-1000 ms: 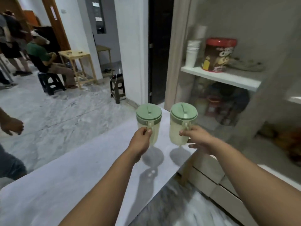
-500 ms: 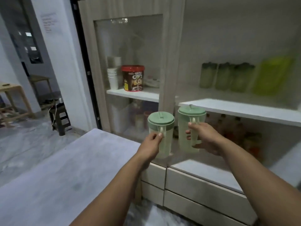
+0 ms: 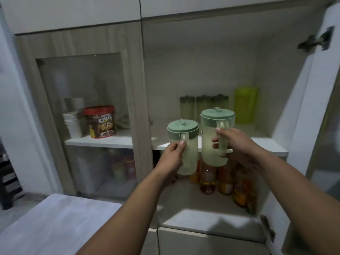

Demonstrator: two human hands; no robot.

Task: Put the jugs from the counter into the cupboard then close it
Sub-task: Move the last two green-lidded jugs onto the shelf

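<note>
I hold two pale jugs with green lids in the air in front of the open cupboard. My left hand (image 3: 172, 157) grips the handle of the left jug (image 3: 191, 142), which hangs lower, in front of the shelf edge. My right hand (image 3: 237, 144) grips the handle of the right jug (image 3: 209, 137), held a little higher, level with the white middle shelf (image 3: 266, 144). The cupboard door (image 3: 323, 126) stands open at the right.
At the back of the shelf stand three green-lidded containers (image 3: 202, 105) and a lime-green jug (image 3: 245, 107). Bottles (image 3: 226, 179) fill the lower shelf. Behind the left glass door are a cereal tub (image 3: 100, 122) and stacked cups (image 3: 72, 124). The grey counter (image 3: 55, 223) lies at lower left.
Both jugs left the counter and now hang in front of the cupboard shelf. My view turned right from the room to the open cupboard and drew closer.
</note>
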